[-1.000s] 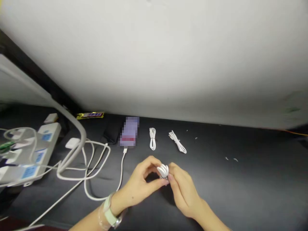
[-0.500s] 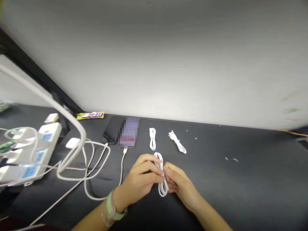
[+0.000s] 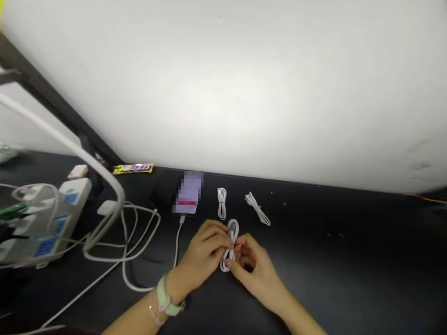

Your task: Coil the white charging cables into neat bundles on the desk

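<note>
A coiled white charging cable (image 3: 233, 225) is held between my two hands above the dark table, its loops drawn in at the middle. A thin dark tie seems to cross that narrow waist, partly covered by fingertips. My left hand (image 3: 204, 253) is closed on the bundle from the left, fingers at its upper and middle part. From the right, my right hand (image 3: 256, 270) pinches at the middle, with its thumb against the lower loops. Just beyond lie two more bundled white cables, one upright in view (image 3: 222, 204) and one slanting (image 3: 257, 208).
Left of my hands, a phone (image 3: 189, 190) has a white cable plugged in. Loose white cords (image 3: 139, 258) and a lamp-like white tube (image 3: 101, 170) lie near a power strip (image 3: 78, 190). A yellow snack wrapper (image 3: 133, 168) rests by the white wall (image 3: 279, 93).
The cable bundle has tilted and shifted slightly left and up. My right hand has moved left, its thumb now on the lower loops. The scene looks more contrasty, with a brighter wall and darker table.
</note>
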